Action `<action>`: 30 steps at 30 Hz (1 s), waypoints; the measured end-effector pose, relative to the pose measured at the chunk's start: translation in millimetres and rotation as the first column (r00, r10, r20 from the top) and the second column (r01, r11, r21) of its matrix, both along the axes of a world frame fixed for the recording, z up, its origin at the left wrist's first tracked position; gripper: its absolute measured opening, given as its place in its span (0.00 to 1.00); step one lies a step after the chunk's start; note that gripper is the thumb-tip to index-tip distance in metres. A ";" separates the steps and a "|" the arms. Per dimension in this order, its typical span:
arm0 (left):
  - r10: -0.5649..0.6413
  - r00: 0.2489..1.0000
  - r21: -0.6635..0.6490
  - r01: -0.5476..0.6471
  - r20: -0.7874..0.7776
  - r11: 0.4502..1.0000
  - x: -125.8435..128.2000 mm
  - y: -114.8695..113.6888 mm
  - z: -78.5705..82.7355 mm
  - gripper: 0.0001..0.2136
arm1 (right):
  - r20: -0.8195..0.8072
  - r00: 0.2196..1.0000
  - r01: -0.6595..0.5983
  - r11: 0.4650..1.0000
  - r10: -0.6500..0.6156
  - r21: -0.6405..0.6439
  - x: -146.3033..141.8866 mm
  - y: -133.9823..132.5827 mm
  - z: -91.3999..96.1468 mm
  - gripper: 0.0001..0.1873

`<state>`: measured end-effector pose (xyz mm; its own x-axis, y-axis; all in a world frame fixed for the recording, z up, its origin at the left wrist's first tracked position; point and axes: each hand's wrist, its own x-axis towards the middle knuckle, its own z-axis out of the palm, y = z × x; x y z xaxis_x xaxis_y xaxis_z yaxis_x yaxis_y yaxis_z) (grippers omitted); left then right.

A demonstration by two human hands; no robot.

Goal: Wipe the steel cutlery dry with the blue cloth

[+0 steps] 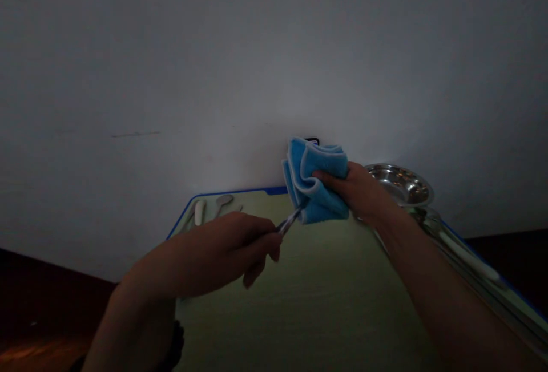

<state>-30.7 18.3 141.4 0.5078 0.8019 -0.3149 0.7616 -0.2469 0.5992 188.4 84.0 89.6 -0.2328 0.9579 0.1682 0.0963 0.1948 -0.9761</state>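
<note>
My left hand [252, 243] is closed around the handle of a slim, shiny metal utensil [289, 222]. The far end of that utensil goes into the folds of a blue cloth [325, 161] with pale edging, so its head is hidden and I cannot tell its kind. My right hand [362, 189] grips the cloth from the right, thumb lying across the front, and the cloth is bunched around the utensil's end. Both hands are raised over the far part of the pale green table [317, 292].
A shiny steel bowl [400, 168] stands at the table's back right. Several utensils, one with a long pale handle [468, 257], lie along the right edge. At the back left are a spoon [224, 200] and a white handle [199, 212]. A wall [257, 75] rises behind the table.
</note>
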 end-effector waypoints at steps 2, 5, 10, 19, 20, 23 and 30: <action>-0.022 1.000 -0.064 0.021 -0.005 0.998 4.1 -1.7 -0.8 0.16 | -0.152 0.988 0.032 0.998 -0.040 -0.059 -11.4 0.3 -4.9 0.20; -0.012 1.000 -0.083 0.015 0.028 0.996 4.2 -1.1 -1.1 0.16 | -0.300 0.949 0.053 0.989 -0.092 -0.135 -24.1 0.6 -10.9 0.24; 0.000 0.999 -0.097 0.004 0.035 0.995 -1.8 -0.4 3.5 0.17 | -0.334 0.940 0.026 0.989 -0.075 -0.148 -28.2 1.1 -14.1 0.27; 0.013 0.996 0.066 -0.019 0.091 0.998 -0.8 3.2 -2.1 0.11 | -0.117 0.983 -0.153 0.983 0.141 -0.100 -23.4 -7.6 -11.0 0.22; 0.024 0.996 0.095 -0.032 0.083 0.995 -0.8 5.1 -2.8 0.12 | -0.086 0.983 -0.173 0.978 0.164 -0.112 -23.5 -8.8 -10.3 0.22; 0.048 0.997 0.189 -0.059 0.062 0.980 -0.8 9.9 -2.8 0.13 | -0.018 0.971 -0.238 0.961 0.238 -0.143 -23.0 -10.8 -9.3 0.22; 0.062 0.992 0.217 -0.037 -0.111 0.976 -8.9 13.6 -8.4 0.15 | 0.466 0.807 -0.351 0.929 0.362 -0.115 -6.3 1.4 -24.3 0.22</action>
